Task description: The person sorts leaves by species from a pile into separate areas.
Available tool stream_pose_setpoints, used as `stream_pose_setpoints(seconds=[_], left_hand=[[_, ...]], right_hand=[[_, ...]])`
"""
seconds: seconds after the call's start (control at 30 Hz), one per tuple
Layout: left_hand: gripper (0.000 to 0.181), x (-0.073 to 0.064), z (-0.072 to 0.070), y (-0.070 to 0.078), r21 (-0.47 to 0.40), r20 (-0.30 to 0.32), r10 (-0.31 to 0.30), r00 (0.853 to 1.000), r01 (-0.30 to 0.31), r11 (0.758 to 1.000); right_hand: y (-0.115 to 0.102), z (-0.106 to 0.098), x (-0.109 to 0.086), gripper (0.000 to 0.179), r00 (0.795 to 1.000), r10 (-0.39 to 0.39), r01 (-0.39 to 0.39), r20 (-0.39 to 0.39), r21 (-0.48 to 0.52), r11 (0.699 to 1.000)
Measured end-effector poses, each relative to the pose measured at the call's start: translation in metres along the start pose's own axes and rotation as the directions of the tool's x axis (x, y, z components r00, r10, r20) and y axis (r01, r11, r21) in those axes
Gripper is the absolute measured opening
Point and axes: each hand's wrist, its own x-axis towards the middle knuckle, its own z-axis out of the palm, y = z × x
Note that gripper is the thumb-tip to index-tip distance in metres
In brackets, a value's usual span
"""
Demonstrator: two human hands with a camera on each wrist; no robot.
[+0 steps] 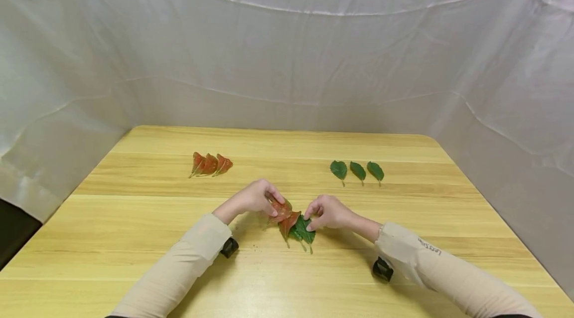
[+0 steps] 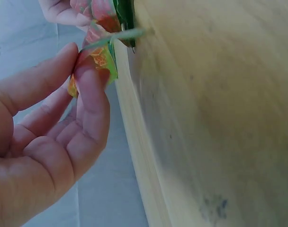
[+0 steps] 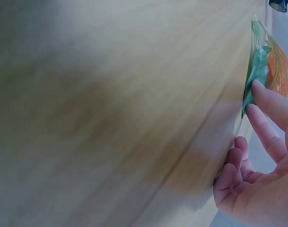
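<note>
My left hand [image 1: 259, 196] pinches a red leaf [image 1: 282, 210] between thumb and fingers; in the left wrist view this leaf [image 2: 99, 56] shows a yellow-green edge and a pale stem. It overlaps another red leaf [image 1: 288, 227] in the middle of the table. Right beside that, a dark green leaf [image 1: 307, 231] lies partly over a second green leaf [image 1: 294, 233], stems toward the near side. Thumb and index finger of my right hand [image 1: 332, 212] hold the upper green leaf by its right edge; its other fingers curl near the tabletop in the right wrist view.
Three red leaves [image 1: 210, 164] overlap in a row at the back left of the wooden table [image 1: 134, 258]. At the back right are three separate green leaves [image 1: 358, 170]. Pale cloth [image 1: 287, 59] hangs behind and beside the table. A black device [image 1: 382, 269] sits under the right wrist.
</note>
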Motion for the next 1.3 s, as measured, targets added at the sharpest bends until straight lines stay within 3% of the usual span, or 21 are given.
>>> stream_pose_setpoints(seconds=[0.33, 0.7, 0.97, 1.3], left_hand=[[0.008, -0.005, -0.010, -0.007, 0.000, -0.070, -0.002, 0.998, 0.002, 1.000], [0.009, -0.018, -0.031, -0.016, 0.009, -0.125, -0.007, 0.992, 0.008, 1.000], [0.010, -0.026, -0.041, -0.027, -0.028, -0.137, 0.018, 0.990, -0.022, 0.999], [0.012, -0.034, -0.056, -0.036, -0.022, -0.183, -0.028, 0.983, 0.025, 0.999]], right_hand=[[-0.002, -0.001, -0.001, 0.014, 1.000, 0.009, -0.009, 0.008, 0.005, 1.000], [-0.007, -0.002, -0.001, 0.013, 1.000, -0.022, 0.022, 0.009, 0.000, 1.000], [-0.010, 0.000, 0.000, 0.016, 1.000, 0.018, -0.018, -0.005, -0.020, 1.000], [-0.012, 0.001, -0.001, 0.017, 0.999, 0.050, -0.051, -0.007, -0.026, 0.998]])
